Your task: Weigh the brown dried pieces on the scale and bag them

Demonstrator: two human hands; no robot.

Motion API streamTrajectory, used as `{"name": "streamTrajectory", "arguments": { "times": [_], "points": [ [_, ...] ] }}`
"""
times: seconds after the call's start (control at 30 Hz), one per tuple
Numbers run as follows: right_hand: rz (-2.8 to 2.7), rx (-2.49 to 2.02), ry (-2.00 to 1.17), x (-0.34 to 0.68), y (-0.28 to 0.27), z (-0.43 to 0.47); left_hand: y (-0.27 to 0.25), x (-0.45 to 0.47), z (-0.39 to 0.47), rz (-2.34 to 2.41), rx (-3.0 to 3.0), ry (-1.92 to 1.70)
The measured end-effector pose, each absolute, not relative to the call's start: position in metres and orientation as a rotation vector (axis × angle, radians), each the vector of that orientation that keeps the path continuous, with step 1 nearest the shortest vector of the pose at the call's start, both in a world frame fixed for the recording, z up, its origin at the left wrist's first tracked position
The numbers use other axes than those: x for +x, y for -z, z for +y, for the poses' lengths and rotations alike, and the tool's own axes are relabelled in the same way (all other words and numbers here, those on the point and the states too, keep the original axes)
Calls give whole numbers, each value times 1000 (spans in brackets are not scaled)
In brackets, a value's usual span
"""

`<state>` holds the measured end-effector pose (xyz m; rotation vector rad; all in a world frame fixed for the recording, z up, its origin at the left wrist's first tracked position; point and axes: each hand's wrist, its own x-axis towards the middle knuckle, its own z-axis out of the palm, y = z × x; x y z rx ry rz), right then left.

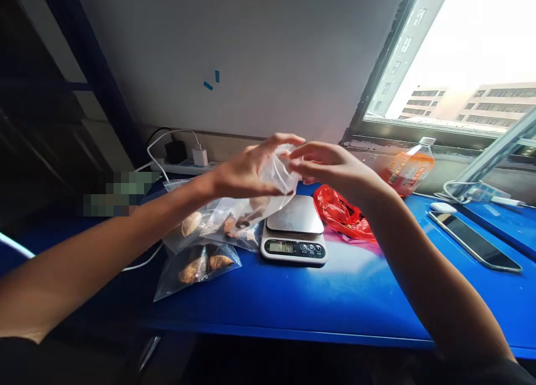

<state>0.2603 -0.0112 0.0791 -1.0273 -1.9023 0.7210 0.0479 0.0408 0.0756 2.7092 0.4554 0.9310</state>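
Above the kitchen scale, my left hand (pixel 248 170) is curved around a clear plastic bag (pixel 280 176), with its thumb along the lower side. My right hand (pixel 325 160) has its fingertips at the bag's upper right edge, gripping the film there. The bag hangs down toward the left. Directly below, the digital kitchen scale (pixel 295 217) has a bare metal plate and a lit display that seems to read zero. To its left, a zip bag with brown pieces (pixel 205 268) lies flat. Behind it, another clear bag (pixel 190 224) holds a pale piece.
A red plastic bag (pixel 343 215) lies right of the scale. Farther right are a phone (pixel 475 241), a white earbud case (pixel 443 208) and an orange drink bottle (pixel 412 170). A white charger (pixel 200 157) with cables stands at the back left. The blue table's front edge (pixel 293 336) runs below.
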Motion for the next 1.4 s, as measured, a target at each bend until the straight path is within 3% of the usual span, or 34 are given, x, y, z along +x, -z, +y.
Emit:
{"name": "streamTrajectory", "arguments": {
  "times": [0.13,0.27,0.43,0.83,0.97,1.03,1.2,1.4],
  "points": [
    [-1332,-1020,-906,293,-55,-11,-88,87,65,441,2461,-1345],
    [-1364,-1043,-1162,313,-25,-25,-86,146,72,344,2268,-1543],
    [-1306,-1057,-858,338,-25,-34,-72,210,54,356,2347,-1439],
    [-1057,-889,-882,336,-28,-85,-80,226,10,255,2409,-1396],
    [-909,-855,-674,346,-29,-82,-71,222,18,243,2407,-1338],
    [-780,-823,-521,364,-28,-80,-59,217,25,385,2458,-1179],
    [-678,-868,-309,414,-6,-90,-23,222,25,681,2853,-220],
    [-715,-933,-247,427,22,-103,-14,246,22,885,2783,-122]
  ]
}}
